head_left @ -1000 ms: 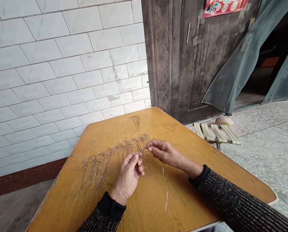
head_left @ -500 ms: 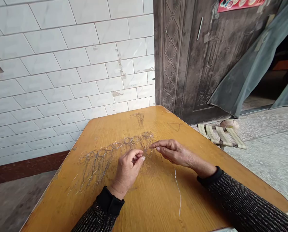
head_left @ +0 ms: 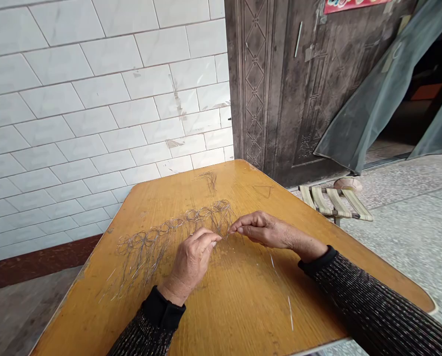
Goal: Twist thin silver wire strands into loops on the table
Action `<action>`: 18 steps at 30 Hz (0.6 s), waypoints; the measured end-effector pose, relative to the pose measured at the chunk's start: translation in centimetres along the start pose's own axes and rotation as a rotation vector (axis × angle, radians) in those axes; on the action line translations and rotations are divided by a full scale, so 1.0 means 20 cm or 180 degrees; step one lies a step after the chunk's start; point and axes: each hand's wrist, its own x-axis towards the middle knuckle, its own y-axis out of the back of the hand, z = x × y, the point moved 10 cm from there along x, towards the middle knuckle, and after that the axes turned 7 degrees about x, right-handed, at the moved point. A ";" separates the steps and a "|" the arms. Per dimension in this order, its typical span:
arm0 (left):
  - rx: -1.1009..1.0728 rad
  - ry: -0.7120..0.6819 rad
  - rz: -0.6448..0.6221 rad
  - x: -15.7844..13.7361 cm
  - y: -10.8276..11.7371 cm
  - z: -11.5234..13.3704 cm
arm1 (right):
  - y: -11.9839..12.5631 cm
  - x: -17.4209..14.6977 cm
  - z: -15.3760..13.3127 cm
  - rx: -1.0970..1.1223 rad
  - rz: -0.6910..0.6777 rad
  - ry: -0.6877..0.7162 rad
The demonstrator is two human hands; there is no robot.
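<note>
Tabletop [head_left: 239, 301] of yellow-brown wood bears a row of looped wire bundles [head_left: 171, 227], near whose right end the left hand [head_left: 190, 261] and right hand [head_left: 265, 230], both pinched tight, hold a thin wire [head_left: 225, 237] between them.

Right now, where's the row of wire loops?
In the head view, the row lies mostly left of centre on the table, just beyond the left hand.
</note>
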 end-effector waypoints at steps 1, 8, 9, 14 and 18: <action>0.0043 0.0065 -0.0050 0.00 0.00 -0.01 | 0.00 0.00 0.00 0.0019 0.0013 -0.0025; 0.0269 0.0470 0.0078 0.01 0.06 -0.07 | 0.01 0.00 0.02 0.0211 0.0112 -0.0032; 0.0301 0.0496 0.0097 0.01 0.07 -0.07 | 0.01 0.01 0.02 0.0261 0.0115 -0.0042; 0.0531 0.0367 -0.0048 0.00 0.02 -0.03 | 0.00 0.02 0.05 0.0406 0.0305 -0.0160; 0.0871 0.0157 -0.0202 -0.02 -0.02 0.00 | -0.01 0.02 0.05 0.0409 0.0316 -0.0165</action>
